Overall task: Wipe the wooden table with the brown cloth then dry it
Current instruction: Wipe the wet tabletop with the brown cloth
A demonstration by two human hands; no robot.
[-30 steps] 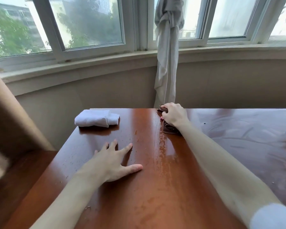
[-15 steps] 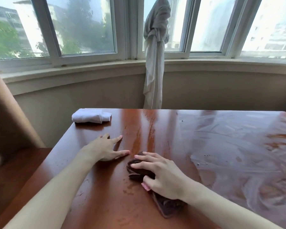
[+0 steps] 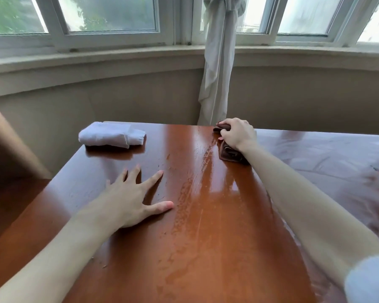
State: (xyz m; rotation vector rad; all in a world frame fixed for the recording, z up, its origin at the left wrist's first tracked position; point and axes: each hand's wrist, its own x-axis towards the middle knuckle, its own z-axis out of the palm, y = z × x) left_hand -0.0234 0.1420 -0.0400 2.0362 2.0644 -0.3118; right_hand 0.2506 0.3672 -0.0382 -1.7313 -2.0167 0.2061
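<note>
The wooden table (image 3: 217, 248) is glossy reddish brown, with wet streaks down its middle. My right hand (image 3: 237, 134) is stretched out to the table's far edge and grips the folded brown cloth (image 3: 230, 154), which lies mostly hidden under the palm and wrist. My left hand (image 3: 132, 201) rests flat on the table with fingers spread, nearer to me and to the left. A folded white cloth (image 3: 111, 135) lies at the far left corner, apart from both hands.
Behind the table's far edge runs a curved wall under a window sill (image 3: 96, 60). A knotted grey curtain (image 3: 217, 62) hangs down just beyond my right hand. A brown chair back (image 3: 7, 149) stands at the left of the table.
My right hand has pushed the brown cloth from close in front of me back out to the far edge. The left hand stays flat on the table.
</note>
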